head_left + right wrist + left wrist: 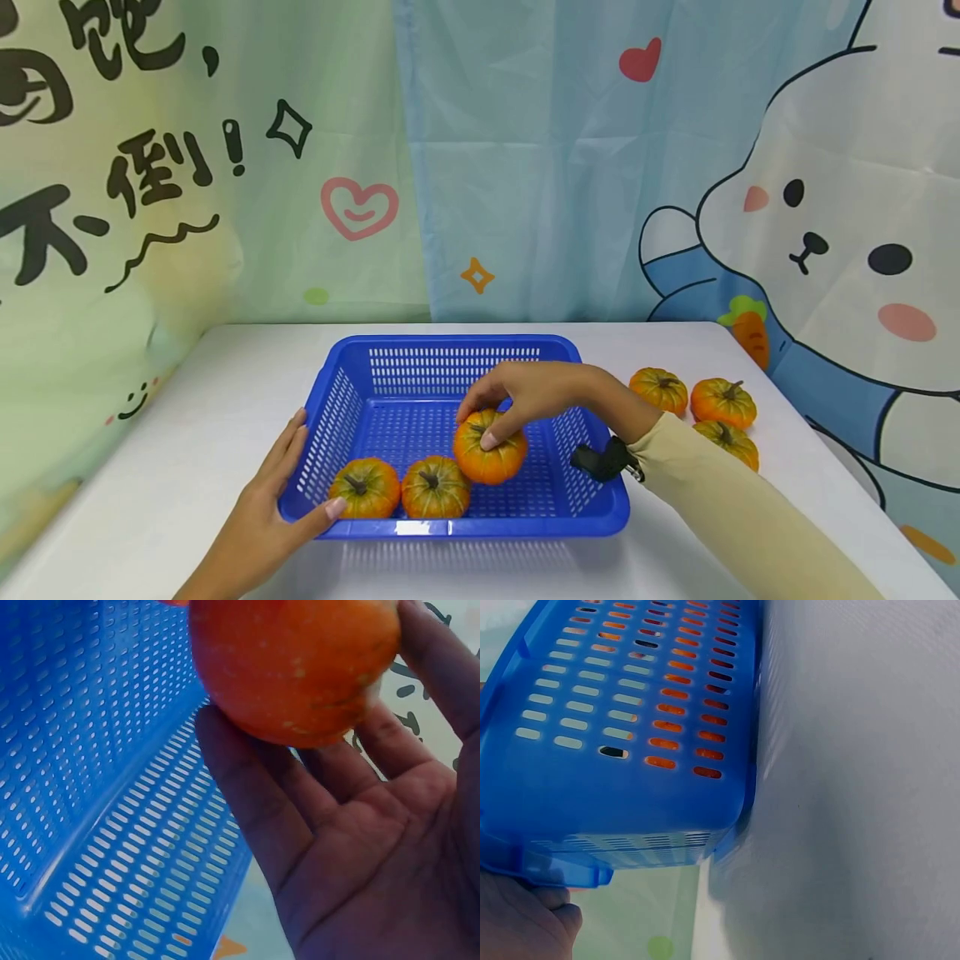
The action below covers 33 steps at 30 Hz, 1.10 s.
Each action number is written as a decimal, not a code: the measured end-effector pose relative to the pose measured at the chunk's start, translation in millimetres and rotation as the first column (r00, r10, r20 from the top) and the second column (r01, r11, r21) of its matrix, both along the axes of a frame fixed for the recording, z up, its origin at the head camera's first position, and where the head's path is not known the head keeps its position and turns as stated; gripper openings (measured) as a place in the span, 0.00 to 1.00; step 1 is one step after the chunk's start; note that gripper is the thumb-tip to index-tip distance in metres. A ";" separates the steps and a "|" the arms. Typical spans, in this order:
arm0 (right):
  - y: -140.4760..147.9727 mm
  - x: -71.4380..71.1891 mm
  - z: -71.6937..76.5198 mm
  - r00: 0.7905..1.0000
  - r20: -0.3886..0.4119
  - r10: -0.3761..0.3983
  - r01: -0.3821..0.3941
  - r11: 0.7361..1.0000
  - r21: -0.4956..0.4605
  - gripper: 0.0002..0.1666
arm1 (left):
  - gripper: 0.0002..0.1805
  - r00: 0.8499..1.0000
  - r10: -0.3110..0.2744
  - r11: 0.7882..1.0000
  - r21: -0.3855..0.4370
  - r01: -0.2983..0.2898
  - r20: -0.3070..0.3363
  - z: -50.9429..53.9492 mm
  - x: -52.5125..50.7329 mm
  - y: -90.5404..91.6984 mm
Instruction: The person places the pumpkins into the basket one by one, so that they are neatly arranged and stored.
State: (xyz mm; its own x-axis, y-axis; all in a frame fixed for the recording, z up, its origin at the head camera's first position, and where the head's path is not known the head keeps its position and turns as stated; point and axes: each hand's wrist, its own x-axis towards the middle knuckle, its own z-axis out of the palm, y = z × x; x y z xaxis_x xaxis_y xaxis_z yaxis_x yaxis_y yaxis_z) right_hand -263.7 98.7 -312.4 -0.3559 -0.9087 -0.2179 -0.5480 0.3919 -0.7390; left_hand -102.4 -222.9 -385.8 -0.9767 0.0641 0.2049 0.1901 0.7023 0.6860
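Observation:
A small orange pumpkin (491, 454) is held from above in my right hand (517, 400), over the inside of a blue plastic basket (450, 527). In the right wrist view the fingers (247, 787) curve round this pumpkin (296, 667). Two more pumpkins lie side by side along the basket's front: one pumpkin (365, 489) at the left corner and another pumpkin (437, 487) beside it. My left hand (258, 517) grips the basket's front-left rim, thumb over the edge and fingers along the outer side. The left wrist view shows the basket's slotted wall (622, 697).
On the white table (187, 433), right of the basket, sit three more pumpkins: a rear pumpkin (660, 390), a right pumpkin (723, 402) and a front pumpkin (731, 443) partly behind the right sleeve (720, 500). A printed curtain (525, 183) hangs behind the table.

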 end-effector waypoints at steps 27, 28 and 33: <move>-12.3 0.7 -20.5 0.966 0.245 0.086 -0.151 0.954 0.260 0.25 | 0.53 1.000 0.010 1.000 -0.017 -0.009 0.006 1.5 -0.8 0.7; -12.2 0.4 -20.6 0.966 0.243 0.090 -0.154 0.953 0.260 0.26 | 0.53 1.000 0.012 1.000 -0.019 -0.012 0.011 1.8 -0.8 0.9; -11.4 0.1 -20.5 0.976 0.197 0.088 -0.144 0.947 0.287 0.32 | 0.53 1.000 0.020 1.000 -0.025 -0.019 0.022 2.0 -1.0 1.1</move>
State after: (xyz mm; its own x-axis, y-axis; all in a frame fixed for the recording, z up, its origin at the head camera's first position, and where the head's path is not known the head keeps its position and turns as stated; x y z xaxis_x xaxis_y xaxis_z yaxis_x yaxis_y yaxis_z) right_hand -263.7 87.3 -332.9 -0.1817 -0.8248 -0.5355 -0.4722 0.5508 -0.6882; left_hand -103.3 -221.8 -383.8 -0.9820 0.0498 0.1821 0.1613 0.7226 0.6722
